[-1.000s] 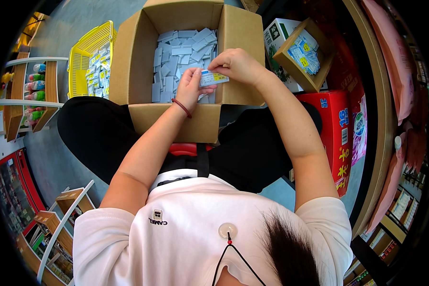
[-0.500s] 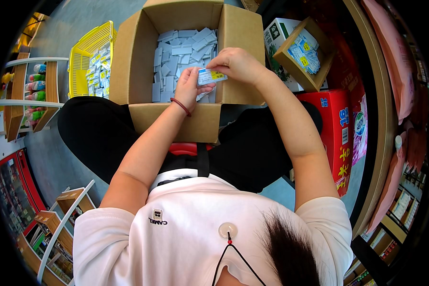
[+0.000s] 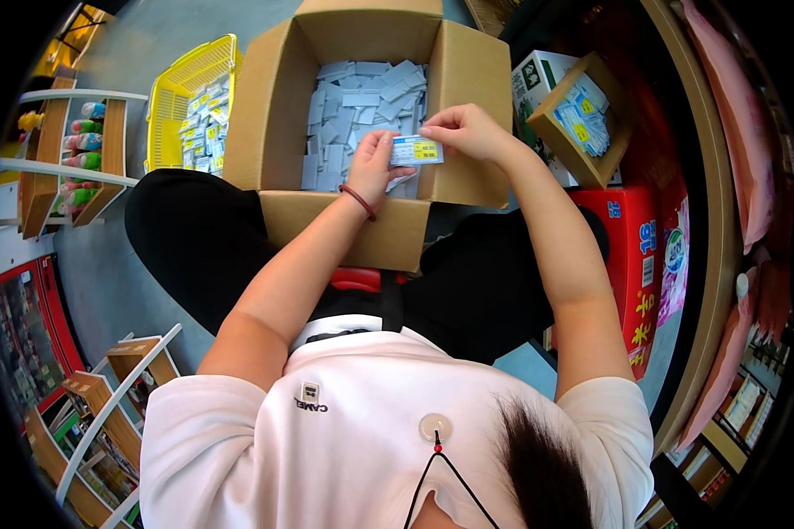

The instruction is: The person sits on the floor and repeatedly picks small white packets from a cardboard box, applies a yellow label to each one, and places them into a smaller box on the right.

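Observation:
Over an open cardboard box, a price tag in white, blue and yellow is held up. My left hand pinches its left end between thumb and fingers, a reddish band round the wrist. The bent fingers of my right hand are closed at the tag's upper right corner. Below both hands, many pale tags lie jumbled inside the box. Their faces are mostly plain white or grey.
A yellow basket with printed tags stands left of the box. To the right, a small cardboard tray of similar tags rests tilted on a white carton. A red carton is beside my right knee. Shelves line the left.
My right fingers have slid from the tag's top edge near its middle to its right corner, uncovering more of its face. The whole view has shifted slightly.

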{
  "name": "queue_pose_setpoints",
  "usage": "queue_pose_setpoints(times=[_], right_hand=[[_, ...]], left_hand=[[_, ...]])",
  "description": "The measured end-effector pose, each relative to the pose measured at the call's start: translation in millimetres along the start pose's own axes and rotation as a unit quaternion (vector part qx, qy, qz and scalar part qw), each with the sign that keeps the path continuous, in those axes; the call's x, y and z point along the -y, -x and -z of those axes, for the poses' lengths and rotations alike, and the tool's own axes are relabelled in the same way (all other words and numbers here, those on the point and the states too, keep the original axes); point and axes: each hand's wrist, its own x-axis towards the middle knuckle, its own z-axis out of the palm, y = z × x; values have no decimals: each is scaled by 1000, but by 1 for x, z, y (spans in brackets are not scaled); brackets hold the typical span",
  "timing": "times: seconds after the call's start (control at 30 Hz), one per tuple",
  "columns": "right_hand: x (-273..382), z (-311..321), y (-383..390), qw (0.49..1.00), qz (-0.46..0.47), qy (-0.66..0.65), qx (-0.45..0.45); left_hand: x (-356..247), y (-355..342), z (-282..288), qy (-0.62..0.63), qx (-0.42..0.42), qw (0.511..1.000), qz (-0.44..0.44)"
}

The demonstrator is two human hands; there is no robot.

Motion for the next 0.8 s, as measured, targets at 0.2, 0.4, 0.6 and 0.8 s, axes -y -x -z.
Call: queue_pose_setpoints(times=[0.2, 0.4, 0.6, 0.8], right_hand=[[-1, -4, -4, 999, 10, -10, -33], [1, -11, -8, 998, 26, -41, -43], [-2, -9, -7, 999, -2, -15, -31], [-4, -9, -9, 999, 14, 37, -15]], left_hand=[[-3, 4, 0, 18, -2, 1000, -11], [-9, 4, 8, 24, -15, 1000, 11], [-43, -6, 28, 59, -106, 993, -12], [-91, -29, 71, 184, -149, 971, -31]])
